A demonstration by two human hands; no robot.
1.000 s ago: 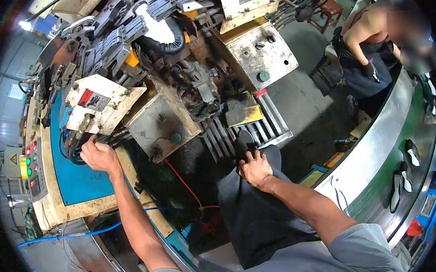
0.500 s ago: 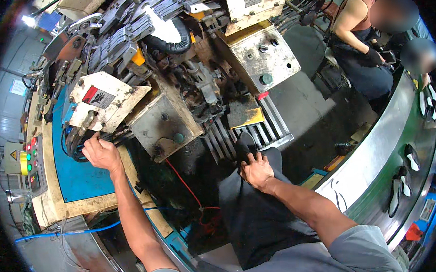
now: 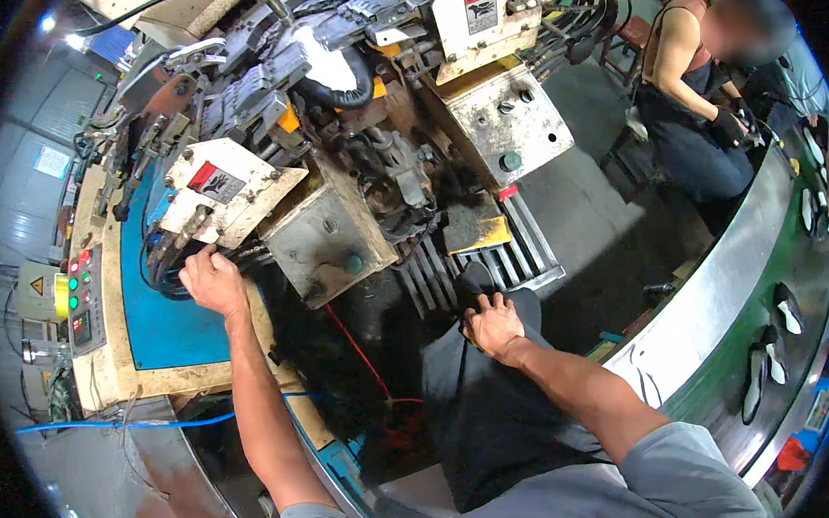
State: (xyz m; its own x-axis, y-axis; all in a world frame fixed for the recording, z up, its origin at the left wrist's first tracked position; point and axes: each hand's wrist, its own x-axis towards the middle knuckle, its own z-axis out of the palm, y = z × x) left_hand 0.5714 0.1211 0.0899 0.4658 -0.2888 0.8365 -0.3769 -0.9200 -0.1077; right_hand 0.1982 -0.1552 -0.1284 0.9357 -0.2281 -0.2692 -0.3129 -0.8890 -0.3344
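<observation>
Nearest, our right hand (image 3: pixel 493 325) rests open on our dark knee (image 3: pixel 477 284), and farther left our left hand (image 3: pixel 211 281) closes on the black cables (image 3: pixel 166 263) over the blue worktop (image 3: pixel 165 319), where we judge a firm, steady pull works best.

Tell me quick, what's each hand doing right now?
Left hand: curled on the black cables beside the blue machine panel; grip cannot be told.
Right hand: open, resting on own dark-trousered knee.
</observation>
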